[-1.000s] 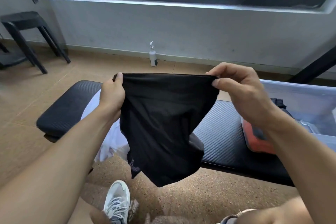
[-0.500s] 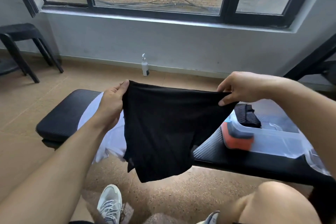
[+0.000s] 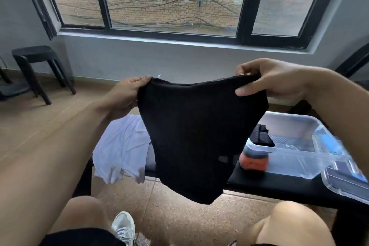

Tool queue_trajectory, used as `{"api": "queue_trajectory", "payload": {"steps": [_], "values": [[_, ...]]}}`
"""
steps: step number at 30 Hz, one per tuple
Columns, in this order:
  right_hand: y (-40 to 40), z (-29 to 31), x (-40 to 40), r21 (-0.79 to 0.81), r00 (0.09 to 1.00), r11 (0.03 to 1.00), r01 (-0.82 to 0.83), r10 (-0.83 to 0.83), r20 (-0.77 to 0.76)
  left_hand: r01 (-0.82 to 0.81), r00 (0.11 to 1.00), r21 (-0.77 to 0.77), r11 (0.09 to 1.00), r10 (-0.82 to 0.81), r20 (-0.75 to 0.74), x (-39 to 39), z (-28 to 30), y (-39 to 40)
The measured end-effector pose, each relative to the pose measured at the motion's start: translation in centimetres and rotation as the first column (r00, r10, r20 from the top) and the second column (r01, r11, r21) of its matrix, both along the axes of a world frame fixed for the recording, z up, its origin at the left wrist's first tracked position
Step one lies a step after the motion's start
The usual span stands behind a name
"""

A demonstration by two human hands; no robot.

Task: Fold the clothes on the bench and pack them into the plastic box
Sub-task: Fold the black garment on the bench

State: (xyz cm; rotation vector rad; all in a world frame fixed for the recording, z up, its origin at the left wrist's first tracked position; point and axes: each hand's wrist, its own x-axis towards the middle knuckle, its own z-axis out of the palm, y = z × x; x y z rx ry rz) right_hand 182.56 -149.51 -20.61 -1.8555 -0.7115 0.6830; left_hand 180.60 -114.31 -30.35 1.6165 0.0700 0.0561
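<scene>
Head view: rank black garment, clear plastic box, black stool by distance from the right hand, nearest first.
1. Black garment: pinched at its top edge by the right hand.
2. Clear plastic box: on the bench, below that hand, to the right.
3. Black stool: far left, by the wall.

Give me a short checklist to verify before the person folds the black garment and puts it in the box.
1. Left hand grips one top corner of the black garment: ok.
2. Right hand pinches the other top corner: ok.
3. Garment hangs flat, without bunching: not ok, top edge sags and the sides taper.
4. Plastic box is open and has free floor space: ok.
5. Bench has free room for folding: cannot tell, the garment hides the middle and the white garment covers the left part.
</scene>
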Motion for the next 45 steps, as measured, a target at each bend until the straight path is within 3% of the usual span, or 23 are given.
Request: {"api": "queue_trajectory", "payload": {"steps": [2,4,6,9,12,16,19,21,24,26,28,30,35,39,42,45], "values": [[-0.5,1.0,-0.6,0.009,0.986,0.999,-0.042,0.043,-0.161,0.183,0.981,-0.099,0.978,-0.188,-0.043,-1.3,0.7,0.8],[-0.9,1.4,-0.5,-0.056,0.974,0.996,-0.065,0.052,-0.219,0.293,0.951,-0.156,0.943,-0.304,-0.05,-2.1,1.0,1.4],[-1.1,1.2,0.4,-0.23,0.991,0.973,-0.036,0.005,-0.134,0.227,0.972,-0.047,0.973,-0.229,-0.045,-1.8,1.0,1.7],[-0.3,0.4,2.1,-0.484,0.99,0.866,0.125,-0.077,0.118,0.001,1.0,0.218,0.976,-0.002,0.006,0.0,0.4,2.0],[0.9,-0.7,3.6,-0.536,0.955,0.8,0.271,-0.155,0.252,-0.07,0.997,0.327,0.942,0.064,0.031,2.0,0.3,2.0],[2.3,-1.3,5.5,-0.404,0.875,0.801,0.441,-0.284,0.391,-0.14,0.99,0.222,0.965,0.141,0.013,4.7,1.3,1.8],[2.9,-1.1,7.5,-0.176,0.766,0.795,0.58,-0.459,0.451,-0.182,0.983,0.151,0.972,0.178,0.041,6.6,3.2,1.8],[3.2,-0.5,8.6,0.029,0.6,0.732,0.681,-0.58,0.552,-0.217,0.97,0.005,0.976,0.215,0.112,7.8,5.1,1.7],[3.8,0.6,8.3,0.326,0.237,0.605,0.726,-0.666,0.707,-0.211,0.932,-0.124,0.97,0.237,0.273,8.5,8.3,1.0],[4.1,0.5,7.1,0.456,0.148,0.602,0.656,-0.695,0.704,-0.168,0.906,-0.159,0.973,0.216,0.364,7.9,9.4,0.4],[3.9,-0.3,5.7,0.507,0.206,0.637,0.581,-0.718,0.665,-0.113,0.903,-0.205,0.972,0.186,0.388,6.8,9.1,0.5],[2.9,-2.1,4.1,0.455,0.297,0.709,0.538,-0.665,0.685,-0.051,0.933,-0.214,0.975,0.123,0.339,5.3,7.3,1.2],[0.2,-9.7,-0.8,0.06,0.622,0.904,0.422,-0.338,0.707,0.079,0.996,0.064,0.995,-0.082,0.042,-1.2,-1.2,3.2],[-0.7,-16.0,-4.4,-0.359,0.807,0.902,0.239,0.021,0.591,0.256,0.948,0.252,0.933,-0.192,-0.252,-4.8,-7.0,3.8],[-0.6,-19.5,-6.3,-0.461,0.886,0.885,0.059,0.166,0.434,0.425,0.855,0.382,0.821,-0.225,-0.468,-6.2,-9.8,3.5],[-0.3,-20.7,-7.0,-0.503,0.926,0.863,-0.039,0.221,0.307,0.496,0.786,0.352,0.793,-0.238,-0.571,-7.1,-10.8,3.4]]}}
